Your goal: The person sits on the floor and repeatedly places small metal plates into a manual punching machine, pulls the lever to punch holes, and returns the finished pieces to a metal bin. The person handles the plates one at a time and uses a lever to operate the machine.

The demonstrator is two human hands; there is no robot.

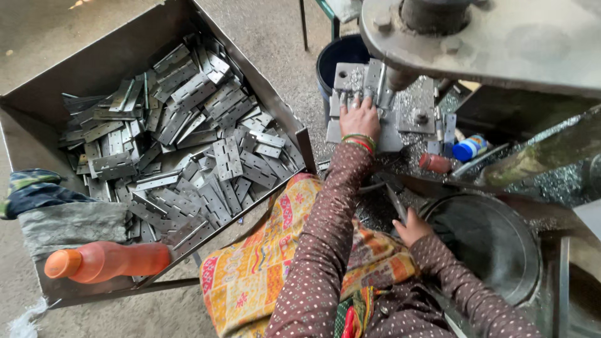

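Left hand point(359, 117) presses flat, fingers spread, on hinge plate point(350, 100) under press ram point(391, 78) at 12 o'clock; right hand point(410, 228) curls around lever point(394, 203); keep fingertips outside ram's path.

Grey concrete floor point(263, 31), dusty, w/ a patch of daylight at top left. Dark chair legs point(305, 25) stand on it near top centre. Metal shavings point(566, 181) glitter across the workbench point(582, 219) at right. Light is soft, even, no hard shadows.
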